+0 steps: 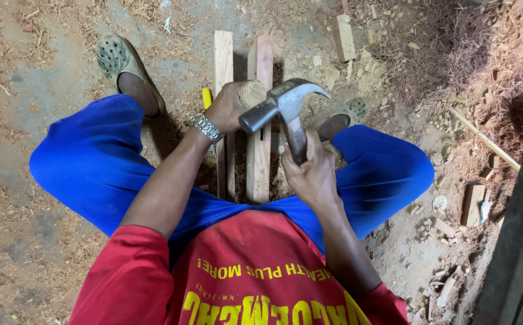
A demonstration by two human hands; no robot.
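Presently, a hammer [285,108] is being gripped by the right hand [309,171], closed round its handle, head raised | a wood block [252,93] is being steadied by the left hand [228,108], fingers wrapped, over two planks [260,120] on the ground between the knees.

Bare dirt lies open at far left beyond the left knee [87,159]. Two wooden slats [259,120] fill the gap between the knees. Wood offcuts [454,204] clutter the ground at right.
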